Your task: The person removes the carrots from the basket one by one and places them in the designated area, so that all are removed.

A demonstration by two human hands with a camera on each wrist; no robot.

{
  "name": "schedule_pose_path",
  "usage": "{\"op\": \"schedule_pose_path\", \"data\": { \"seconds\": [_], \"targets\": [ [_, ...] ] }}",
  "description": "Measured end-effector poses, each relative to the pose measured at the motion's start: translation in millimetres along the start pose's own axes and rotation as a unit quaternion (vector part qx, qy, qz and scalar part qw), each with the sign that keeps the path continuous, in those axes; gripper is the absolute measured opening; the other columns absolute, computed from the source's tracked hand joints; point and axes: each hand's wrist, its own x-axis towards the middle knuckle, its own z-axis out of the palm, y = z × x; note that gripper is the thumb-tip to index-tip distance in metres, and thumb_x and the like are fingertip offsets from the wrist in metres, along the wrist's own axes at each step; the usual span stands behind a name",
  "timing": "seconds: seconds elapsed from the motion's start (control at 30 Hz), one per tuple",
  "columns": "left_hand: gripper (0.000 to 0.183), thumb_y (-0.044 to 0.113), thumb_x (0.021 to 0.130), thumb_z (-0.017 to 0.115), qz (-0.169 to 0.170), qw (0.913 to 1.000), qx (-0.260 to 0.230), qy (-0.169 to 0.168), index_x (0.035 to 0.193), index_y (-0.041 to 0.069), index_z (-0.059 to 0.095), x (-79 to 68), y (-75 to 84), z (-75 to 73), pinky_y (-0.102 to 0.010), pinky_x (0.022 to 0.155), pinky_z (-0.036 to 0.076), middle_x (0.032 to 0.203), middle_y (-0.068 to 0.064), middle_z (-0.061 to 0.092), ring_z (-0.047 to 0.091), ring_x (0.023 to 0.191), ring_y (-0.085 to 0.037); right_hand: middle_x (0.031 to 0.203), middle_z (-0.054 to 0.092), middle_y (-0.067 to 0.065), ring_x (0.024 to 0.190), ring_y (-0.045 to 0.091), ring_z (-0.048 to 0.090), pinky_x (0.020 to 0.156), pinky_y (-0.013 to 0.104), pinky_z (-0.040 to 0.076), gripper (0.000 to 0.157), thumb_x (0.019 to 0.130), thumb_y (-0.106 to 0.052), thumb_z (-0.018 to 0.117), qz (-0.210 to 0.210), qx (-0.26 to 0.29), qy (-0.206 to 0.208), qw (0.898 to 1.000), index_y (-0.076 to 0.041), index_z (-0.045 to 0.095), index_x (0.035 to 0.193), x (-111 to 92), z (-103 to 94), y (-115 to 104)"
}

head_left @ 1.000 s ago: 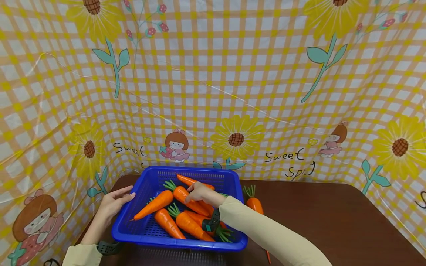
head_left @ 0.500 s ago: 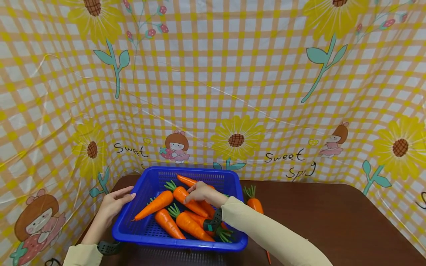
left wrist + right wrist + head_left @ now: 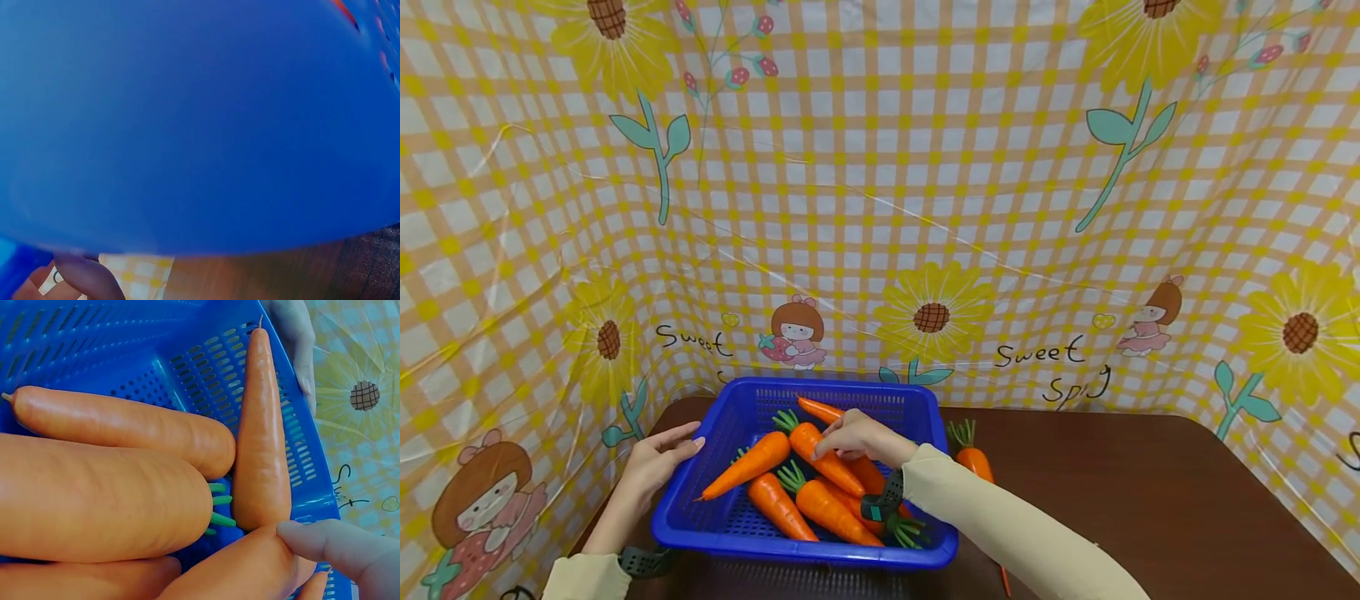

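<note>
A blue plastic basket [image 3: 805,547] holds several orange carrots with green tops. My right hand [image 3: 865,437] reaches inside and pinches a carrot [image 3: 831,460] near the middle. In the right wrist view its thumb presses on that carrot [image 3: 234,569]; its other fingers are out of sight. Another carrot [image 3: 748,467] lies left of it, tip toward the left wall. Two more carrots [image 3: 778,507] lie toward the front. My left hand [image 3: 655,458] touches the outside of the basket's left rim with fairly straight fingers. The rim [image 3: 200,156] fills most of the left wrist view.
One carrot [image 3: 973,463] lies on the brown table [image 3: 1120,492], just right of the basket and partly behind the right sleeve [image 3: 1000,517]. A checked cloth [image 3: 850,208] with sunflowers hangs around the back and sides.
The pinched carrot has turned slightly, its lower end shifting left, and the right hand has shifted slightly with it. The left hand and basket stay where they were.
</note>
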Motion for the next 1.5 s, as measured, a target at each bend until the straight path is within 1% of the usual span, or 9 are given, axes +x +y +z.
{"op": "schedule_pose_path", "data": {
  "seconds": [0.23,0.43,0.5,0.6,0.73,0.97,1.17,1.37,1.5],
  "targets": [
    [0.061,0.033,0.090,0.067,-0.005,1.0000,-0.005,-0.001,0.139,0.002,0.050,0.6,0.3,0.2,-0.024,0.069,0.053,0.123,-0.023,0.061,0.062,0.081,-0.010,0.058,0.042,-0.005,0.058,0.014,0.039,0.062,0.026,0.040,0.029,0.079,-0.016,0.075,-0.012,0.013,-0.028,0.999,-0.013,0.055,0.059,-2,-4.0,2],
    [0.060,0.032,0.090,0.066,-0.003,1.0000,-0.001,-0.001,0.139,0.001,0.050,-0.2,0.8,-0.2,-0.023,0.069,0.052,0.122,-0.022,0.062,0.062,0.082,-0.010,0.080,0.068,0.000,0.051,0.011,0.035,0.056,0.022,0.038,0.031,0.077,-0.014,0.075,-0.025,0.010,-0.023,0.999,-0.015,0.052,0.055,-3,-4.6,5],
    [0.059,0.032,0.091,0.066,-0.003,1.0000,0.000,0.001,0.139,0.001,0.050,-0.9,1.5,-0.3,-0.023,0.069,0.053,0.122,-0.022,0.062,0.062,0.081,-0.009,0.082,0.071,0.004,0.048,0.011,0.029,0.054,0.023,0.032,0.038,0.077,-0.015,0.075,-0.028,0.005,-0.022,0.999,-0.016,0.046,0.053,-3,-4.9,5],
    [0.059,0.033,0.091,0.066,-0.002,1.0000,-0.003,0.000,0.139,0.002,0.050,-1.4,2.6,-0.3,-0.024,0.070,0.053,0.122,-0.022,0.062,0.062,0.081,-0.010,0.090,0.073,0.005,0.048,0.010,0.034,0.055,0.022,0.036,0.031,0.076,-0.016,0.076,-0.029,-0.002,-0.018,0.999,-0.014,0.054,0.054,-5,-5.4,5],
    [0.061,0.034,0.090,0.066,0.000,1.0000,-0.009,-0.003,0.139,0.001,0.050,-1.5,2.5,-0.4,-0.025,0.070,0.053,0.121,-0.021,0.063,0.062,0.082,-0.010,0.094,0.073,0.011,0.051,0.010,0.038,0.058,0.022,0.042,0.011,0.075,-0.017,0.077,-0.022,-0.005,-0.009,1.000,-0.007,0.073,0.074,-8,-6.2,4],
    [0.062,0.034,0.089,0.068,-0.008,0.9998,-0.017,-0.008,0.139,0.002,0.050,-2.3,0.9,-1.4,-0.025,0.070,0.054,0.117,-0.016,0.066,0.062,0.080,-0.009,0.112,0.070,0.007,0.050,0.007,0.037,0.059,0.020,0.043,0.034,0.076,-0.017,0.078,-0.011,0.003,-0.015,1.000,-0.001,0.072,0.106,-11,-7.4,5],
    [0.064,0.035,0.089,0.067,-0.006,0.9997,-0.019,-0.014,0.140,0.001,0.048,-3.5,1.6,-1.6,-0.025,0.070,0.054,0.119,-0.018,0.064,0.063,0.081,-0.010,0.082,0.071,-0.003,0.046,0.008,0.032,0.060,0.023,0.043,0.038,0.075,-0.019,0.079,-0.014,0.008,-0.018,1.000,-0.002,0.072,0.108,-15,-12.7,4],
    [0.063,0.035,0.090,0.067,-0.005,0.9998,-0.015,-0.015,0.141,0.002,0.048,-3.6,2.0,-1.7,-0.026,0.071,0.054,0.124,-0.022,0.061,0.063,0.082,-0.010,0.093,0.072,0.002,0.053,0.008,0.045,0.064,0.023,0.052,0.045,0.073,-0.019,0.081,-0.007,0.009,-0.004,1.000,-0.004,0.070,0.114,-17,-20.3,3],
    [0.065,0.036,0.089,0.067,-0.006,0.9997,-0.016,-0.015,0.140,0.002,0.048,-2.6,1.6,-2.3,-0.027,0.071,0.055,0.129,-0.026,0.057,0.063,0.083,-0.010,0.067,0.064,-0.005,0.049,0.008,0.040,0.063,0.023,0.050,0.044,0.074,-0.020,0.080,-0.007,0.016,-0.013,1.000,-0.004,0.070,0.114,-21,-25.7,1]
  ]
}}
